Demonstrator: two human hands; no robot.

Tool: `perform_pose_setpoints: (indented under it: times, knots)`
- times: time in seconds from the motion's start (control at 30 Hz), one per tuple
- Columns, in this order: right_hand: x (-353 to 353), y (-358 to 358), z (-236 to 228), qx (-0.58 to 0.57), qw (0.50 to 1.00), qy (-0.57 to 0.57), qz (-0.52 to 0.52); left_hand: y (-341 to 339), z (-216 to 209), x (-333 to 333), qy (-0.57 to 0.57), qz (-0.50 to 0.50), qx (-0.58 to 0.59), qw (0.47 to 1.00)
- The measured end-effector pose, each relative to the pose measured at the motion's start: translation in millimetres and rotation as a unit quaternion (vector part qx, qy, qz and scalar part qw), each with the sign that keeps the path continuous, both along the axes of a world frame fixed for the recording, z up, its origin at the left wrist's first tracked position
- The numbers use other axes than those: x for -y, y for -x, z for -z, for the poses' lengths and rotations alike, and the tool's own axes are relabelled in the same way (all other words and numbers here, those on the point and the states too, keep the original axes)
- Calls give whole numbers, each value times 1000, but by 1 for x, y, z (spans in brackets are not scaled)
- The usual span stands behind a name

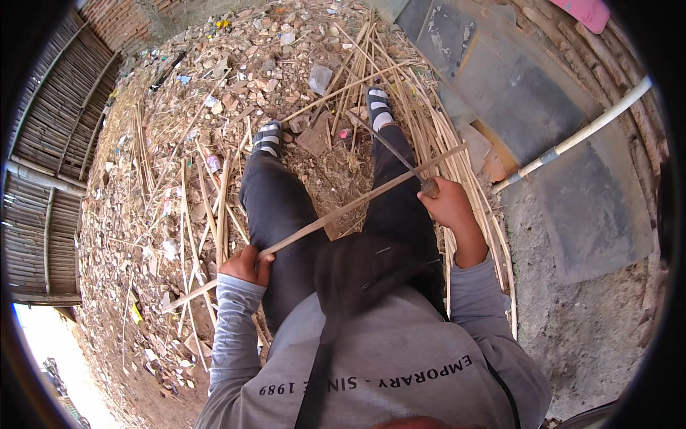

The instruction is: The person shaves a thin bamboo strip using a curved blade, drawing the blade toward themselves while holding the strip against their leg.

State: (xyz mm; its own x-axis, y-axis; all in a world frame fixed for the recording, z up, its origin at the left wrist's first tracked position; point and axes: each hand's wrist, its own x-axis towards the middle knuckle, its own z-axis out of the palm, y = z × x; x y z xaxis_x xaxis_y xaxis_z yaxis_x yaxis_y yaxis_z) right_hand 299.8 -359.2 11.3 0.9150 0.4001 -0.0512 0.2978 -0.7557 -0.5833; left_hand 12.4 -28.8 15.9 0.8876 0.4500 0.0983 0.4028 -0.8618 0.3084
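A long flat bamboo strip [336, 212] lies slantwise above my thighs, rising from lower left to upper right. My left hand [246, 266] is closed around it near its lower end, thumb on top. In my right hand [449, 204] is a knife [389, 148] with a brown rounded handle and a long, narrow dark blade. That blade points away and to the left, crossing the strip near its right part. Whether the edge touches the strip, I cannot tell.
Many loose bamboo strips [451, 129] lie beside my right leg, with more [222, 207] by my left. Rubble and litter [143, 236] cover the ground. A bamboo wall [50, 114] stands left; dark sheets [529, 79] and a pale pole [593, 125] are right.
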Motion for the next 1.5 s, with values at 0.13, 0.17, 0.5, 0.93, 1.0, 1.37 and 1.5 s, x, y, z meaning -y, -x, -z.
perform_pose_setpoints:
  times: [0.13,0.17,0.5,0.93,1.0,1.37,1.5]
  knots:
    - [-10,18,-6,-8,998,30,-54,1,3,-4,8,16,13,1000]
    - [-11,23,-8,-3,998,25,-66,2,4,-5,7,20,13,1000]
    - [13,-8,-3,-13,1000,3,22,4,8,-5,17,2,5,1000]
    - [14,0,5,18,999,-26,11,2,3,-3,21,3,-1,1000]
    - [26,-10,8,21,998,-30,55,2,5,-3,19,4,5,1000]
    - [-1,23,7,-26,997,-48,-47,2,8,-5,14,6,9,1000]
    - [-7,24,3,-9,997,-38,-65,4,7,-5,15,8,16,1000]
